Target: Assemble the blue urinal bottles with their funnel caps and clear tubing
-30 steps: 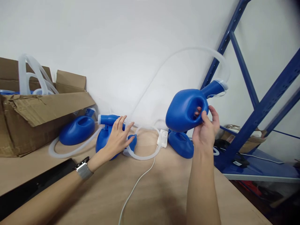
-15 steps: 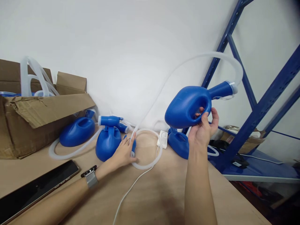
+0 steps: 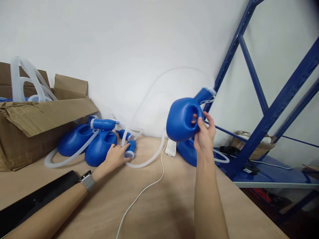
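My right hand [image 3: 205, 132] is closed around the handle of a blue plastic urinal bottle [image 3: 178, 121], held in the air and tilted with its neck up to the right. From its white collar a clear hose [image 3: 149, 89] arches left and down to the table. My left hand [image 3: 116, 154] is low over the tabletop, thumb and fingers around a small blue funnel-shaped end piece [image 3: 130, 150] beside the hose; its grip is partly hidden. Against that hand's left side stands another blue urinal bottle [image 3: 97, 154], with a blue end piece [image 3: 104, 124] lying across its top.
A cardboard box [image 3: 50, 116] with more hoses stands at left, another blue bottle [image 3: 72, 142] beside it. A dark phone [image 3: 42, 199] lies under my left forearm. A white power strip [image 3: 170, 148] with a cable and another bottle [image 3: 185, 152] sit near the blue shelf rack [image 3: 251, 63].
My right hand has lowered the bottle and brought it left, its hose swinging along. My left hand has shifted left, and the bottle beside it now stands closer to the box.
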Demonstrator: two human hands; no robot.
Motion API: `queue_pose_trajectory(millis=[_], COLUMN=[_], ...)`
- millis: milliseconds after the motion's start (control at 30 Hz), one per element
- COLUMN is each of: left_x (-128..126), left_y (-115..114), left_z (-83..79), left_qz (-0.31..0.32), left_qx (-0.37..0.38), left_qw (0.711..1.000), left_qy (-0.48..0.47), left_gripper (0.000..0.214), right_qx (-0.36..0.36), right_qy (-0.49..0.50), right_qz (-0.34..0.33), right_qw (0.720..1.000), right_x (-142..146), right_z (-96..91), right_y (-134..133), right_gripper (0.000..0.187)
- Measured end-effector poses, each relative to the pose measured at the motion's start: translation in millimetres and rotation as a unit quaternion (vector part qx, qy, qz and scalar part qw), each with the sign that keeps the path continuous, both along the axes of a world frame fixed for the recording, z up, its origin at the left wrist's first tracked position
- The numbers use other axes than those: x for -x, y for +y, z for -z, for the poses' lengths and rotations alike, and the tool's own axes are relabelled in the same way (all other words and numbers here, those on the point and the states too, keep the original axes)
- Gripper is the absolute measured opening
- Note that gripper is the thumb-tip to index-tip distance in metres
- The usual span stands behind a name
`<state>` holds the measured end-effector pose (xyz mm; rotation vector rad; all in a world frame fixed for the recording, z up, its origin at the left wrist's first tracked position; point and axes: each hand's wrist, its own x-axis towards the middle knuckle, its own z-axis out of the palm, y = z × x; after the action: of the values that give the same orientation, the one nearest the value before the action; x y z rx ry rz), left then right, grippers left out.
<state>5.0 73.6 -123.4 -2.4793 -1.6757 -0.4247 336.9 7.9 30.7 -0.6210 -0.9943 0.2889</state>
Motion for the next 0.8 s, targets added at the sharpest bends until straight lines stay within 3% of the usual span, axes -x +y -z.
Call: queue_pose_trajectory(millis=[133,300,467,600,800], left_x=[-2,-8,-14,-17,-31], left_y=[1,4,8,8,27], left_z=[2.2,12.6,20.6,22.8,17.7], left_qz=[-0.001,-0.022,-0.044,-0.062,-0.110], left_qx=[-0.009,-0.033,-0.053,-0.063,-0.040], left_qw=[1.000,0.999,0.998,0.996,0.993], left_qy=[0.012,0.022,0.003,0.003,-0.017], left_gripper=[0.071,0.062,0.066,0.074,0.071], right_qx=[0.080,0.178,0.231,0.260,0.295], right_qy=[-0.035,0.012,-0.021,-0.060,-0.142], right_qz=[-0.065,-0.115,-0.165,-0.176,-0.173], right_qw=[0.994,0.977,0.959,0.948,0.929], right_x=[20,42,57,62,48], right_z=[25.5,76.6,119.3,134.9,138.5], right_y=[28,73,93,99,103], right_gripper=[0.053,0.058,0.060,0.069,0.079])
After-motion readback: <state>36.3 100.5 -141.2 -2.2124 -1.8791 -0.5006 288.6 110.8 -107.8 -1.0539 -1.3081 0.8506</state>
